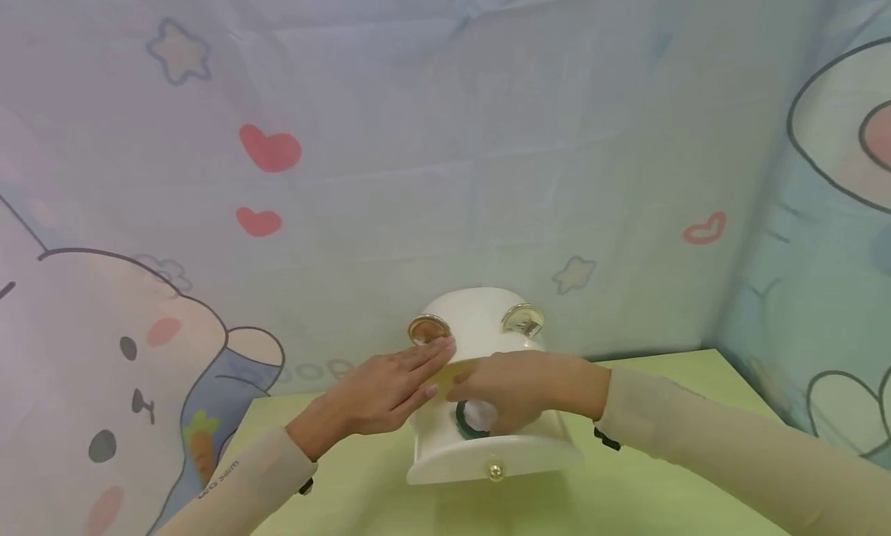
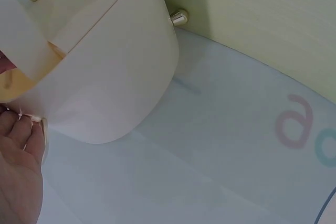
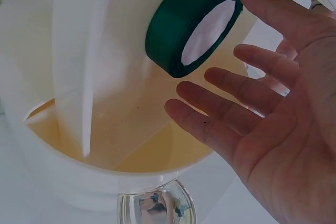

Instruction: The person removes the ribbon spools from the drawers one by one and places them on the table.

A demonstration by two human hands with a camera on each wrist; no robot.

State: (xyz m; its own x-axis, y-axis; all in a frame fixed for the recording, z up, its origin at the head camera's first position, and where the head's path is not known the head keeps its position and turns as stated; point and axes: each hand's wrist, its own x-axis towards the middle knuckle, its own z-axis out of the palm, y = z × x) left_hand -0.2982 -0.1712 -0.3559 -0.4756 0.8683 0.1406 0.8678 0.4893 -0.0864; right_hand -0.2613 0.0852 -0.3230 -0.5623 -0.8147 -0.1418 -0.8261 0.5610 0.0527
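A white bear-shaped storage box (image 1: 480,308) with round gold ears stands against the back wall, its curved front panel (image 1: 445,457) with a gold knob lowered outward. On the inside of that panel lies a roll of dark green ribbon (image 3: 173,30) with a white core. My right hand (image 1: 518,389) is over the roll inside the opening; the right wrist view shows its fingers (image 3: 220,100) extended and spread beside the roll, the thumb by its rim. My left hand (image 1: 390,389) lies with straight fingers against the box's top edge, next to the left gold ear (image 1: 428,329).
The box stands on a yellow-green tabletop (image 1: 327,474). Behind it hangs a cartoon-printed cloth (image 1: 418,172), and another printed cloth (image 1: 821,288) closes off the right side. A small gold peg (image 2: 179,18) sticks out from the box near the tabletop.
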